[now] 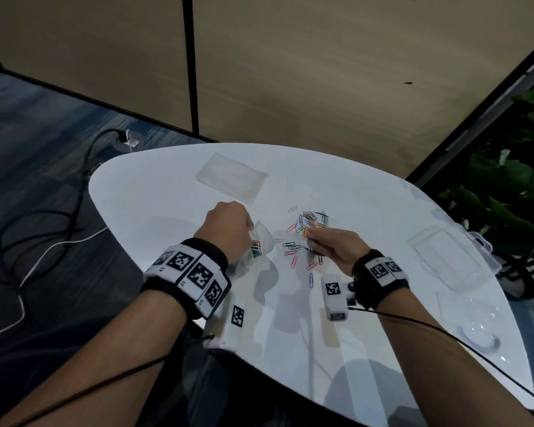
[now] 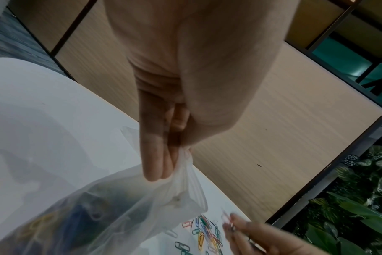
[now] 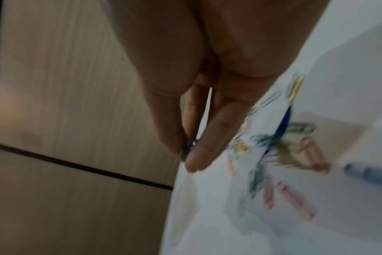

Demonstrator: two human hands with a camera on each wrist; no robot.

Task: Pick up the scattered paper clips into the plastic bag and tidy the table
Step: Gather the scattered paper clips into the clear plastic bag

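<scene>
You see a white table (image 1: 173, 192) with coloured paper clips (image 1: 305, 229) scattered mid-surface, a flat clear bag (image 1: 232, 177) toward its far edge, and a clear plastic case (image 1: 444, 257) near its right edge.

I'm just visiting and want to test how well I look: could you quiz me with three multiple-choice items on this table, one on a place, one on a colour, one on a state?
1. Where does the loose pile of clips lie?
A. between the two hands
B. on the floor
C. inside the box

2. What colour is the table?
A. black
B. white
C. red

3. What is the left hand doing?
A. lying flat and idle
B. pointing at the wall
C. gripping the bag

Answers: 1 A, the head view shows the pile on the table between the left hand and the right hand. 2 B, its bare top is white. 3 C, the left wrist view shows its fingers pinching the bag's rim, with clips already inside.
</scene>
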